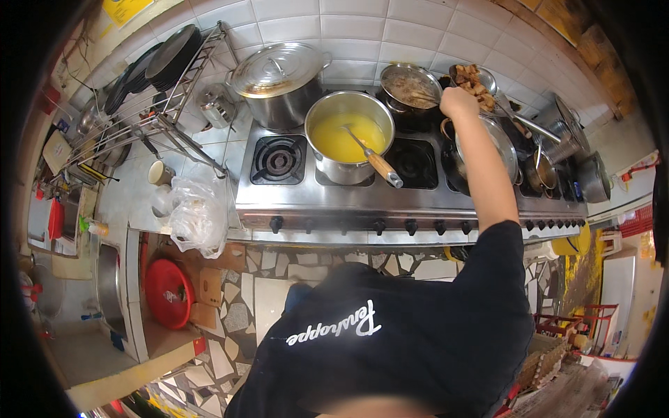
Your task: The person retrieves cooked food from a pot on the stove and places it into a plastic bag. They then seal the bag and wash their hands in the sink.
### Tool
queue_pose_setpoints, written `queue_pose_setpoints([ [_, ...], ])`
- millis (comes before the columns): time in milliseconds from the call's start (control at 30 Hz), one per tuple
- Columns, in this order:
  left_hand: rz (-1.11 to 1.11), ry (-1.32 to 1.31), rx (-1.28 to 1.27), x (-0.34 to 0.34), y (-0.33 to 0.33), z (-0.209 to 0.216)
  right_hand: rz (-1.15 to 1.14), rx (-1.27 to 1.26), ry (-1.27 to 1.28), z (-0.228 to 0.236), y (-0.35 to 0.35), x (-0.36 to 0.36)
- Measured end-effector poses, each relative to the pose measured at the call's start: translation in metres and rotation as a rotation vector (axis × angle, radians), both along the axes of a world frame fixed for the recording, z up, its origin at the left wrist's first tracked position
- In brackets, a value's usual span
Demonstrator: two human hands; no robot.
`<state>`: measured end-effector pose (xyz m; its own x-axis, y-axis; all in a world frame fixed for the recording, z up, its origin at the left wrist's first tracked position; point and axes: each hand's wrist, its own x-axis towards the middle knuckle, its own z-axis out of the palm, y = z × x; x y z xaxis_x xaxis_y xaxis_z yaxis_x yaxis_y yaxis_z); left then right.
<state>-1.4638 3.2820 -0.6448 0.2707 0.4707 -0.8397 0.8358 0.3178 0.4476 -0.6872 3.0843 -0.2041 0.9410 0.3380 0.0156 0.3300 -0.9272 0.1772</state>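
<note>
My right arm stretches away over the stove, and my right hand (458, 104) is closed at the edge of a pan of bubbling oil (408, 83). From the fist a thin utensil (424, 96) runs into the pan; its exact kind cannot be made out. Just right of the hand, browned fried pieces (476, 85) are heaped in a metal bowl or strainer (486, 75). Below the forearm lies a wide metal pan (498, 143), partly hidden by the arm. My left hand is out of sight.
A large steel pot (327, 157) of yellow liquid holds a wooden-handled ladle or spoon (380, 166) that sticks out toward me. Behind it stands a lidded stockpot (268, 104). Plastic bags (198, 216) hang over the left counter edge, near a wire rack (174, 111).
</note>
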Motion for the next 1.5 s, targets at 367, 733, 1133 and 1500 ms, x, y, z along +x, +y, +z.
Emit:
queue_pose_setpoints([
  [367, 0.094, -0.136, -0.016, 0.056, 0.099, -0.003, -0.114, 0.149, -0.042, 0.02, -0.026, -0.014],
  [733, 0.426, -0.152, 0.051, 0.023, 0.038, 0.006, -0.038, 0.003, -0.056, 0.067, -0.211, 0.115],
  [1133, 0.503, 0.075, -0.071, 0.026, -0.342, 0.018, 0.209, 0.186, 0.212, -0.012, -0.29, 0.237],
  [1500, 0.714, -0.136, 0.026, 0.052, -0.335, 0.023, 0.329, 0.035, -0.022, -0.03, -0.284, 0.193],
])
